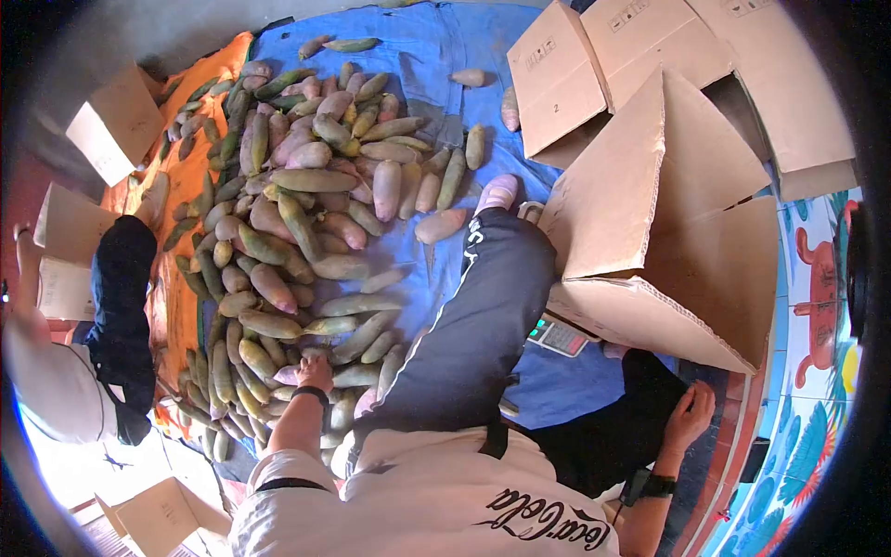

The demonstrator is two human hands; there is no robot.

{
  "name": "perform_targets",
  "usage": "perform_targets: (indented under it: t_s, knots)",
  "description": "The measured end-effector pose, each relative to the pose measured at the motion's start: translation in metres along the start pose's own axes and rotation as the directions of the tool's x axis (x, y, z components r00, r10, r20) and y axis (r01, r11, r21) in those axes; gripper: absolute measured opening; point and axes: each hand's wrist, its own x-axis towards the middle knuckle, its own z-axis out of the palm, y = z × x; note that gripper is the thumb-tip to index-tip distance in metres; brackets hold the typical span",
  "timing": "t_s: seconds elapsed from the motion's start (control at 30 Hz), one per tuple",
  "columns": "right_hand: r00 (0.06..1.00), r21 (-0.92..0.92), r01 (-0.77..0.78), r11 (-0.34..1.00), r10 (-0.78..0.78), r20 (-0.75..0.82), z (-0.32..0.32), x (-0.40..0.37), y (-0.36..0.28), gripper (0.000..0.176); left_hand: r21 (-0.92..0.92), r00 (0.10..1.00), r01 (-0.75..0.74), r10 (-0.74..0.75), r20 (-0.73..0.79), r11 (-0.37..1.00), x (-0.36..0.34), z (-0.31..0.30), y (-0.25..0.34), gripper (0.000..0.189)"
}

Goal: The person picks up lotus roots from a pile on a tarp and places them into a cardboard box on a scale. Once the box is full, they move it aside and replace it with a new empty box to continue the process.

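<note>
- Reaching into the heap of radishes point(316, 180), the left hand point(316, 371) hides whatever lies under its palm; its fingers touch a pinkish radish point(288, 375), but I can't tell whether they are clamped on it.
- Over by the right knee point(650, 408), the right hand point(690, 415) rests on the black trouser leg, fingers loosely apart, holding nothing I can see.
- Left of the right fingers, a keypad device point(561, 337) with green digits is partly covered by the big open carton point(603, 186), whose inside is mostly shadow.
- Well left of the left fingers, another person point(65, 390) is cut off by the dark rim of view.
- Radishes crowd the left fingers on all sides, and the left leg point(455, 325) walls off their right.
- Beyond those fingers, past the heap, bare blue sheet point(418, 70) opens up towards its far edge.
</note>
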Motion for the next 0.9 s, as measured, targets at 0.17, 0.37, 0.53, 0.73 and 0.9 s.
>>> perform_targets:
  t_s: [0.17, 0.37, 0.53, 0.73, 0.9]
  knots:
    - [1.0, 0.013, -0.024, 1.0, 0.023, 0.016, -0.003, 0.003, -0.008, 0.013, 0.301, 0.998, 0.059, -0.063, 0.007, 0.952, 0.002, -0.001, 0.012, 0.034]
    - [1.0, 0.023, -0.022, 1.0, 0.021, 0.015, -0.001, 0.001, -0.005, 0.012, 0.313, 0.993, -0.089, 0.111, -0.051, 0.945, 0.006, 0.031, 0.0, 0.031]
    - [1.0, 0.03, -0.027, 0.999, 0.028, -0.011, 0.0, 0.005, -0.01, 0.01, 0.271, 0.992, -0.114, 0.126, -0.028, 0.956, 0.011, 0.005, 0.005, 0.035]
    - [0.998, 0.086, -0.019, 0.996, 0.025, -0.061, -0.003, 0.007, -0.017, 0.009, -0.094, 0.98, -0.076, 0.057, -0.19, 0.993, 0.012, -0.06, 0.016, 0.068]
    - [0.995, 0.112, -0.027, 0.993, 0.037, -0.09, -0.003, 0.005, -0.02, 0.008, -0.53, 0.94, -0.271, 0.102, -0.326, 0.804, 0.01, -0.11, 0.038, 0.068]
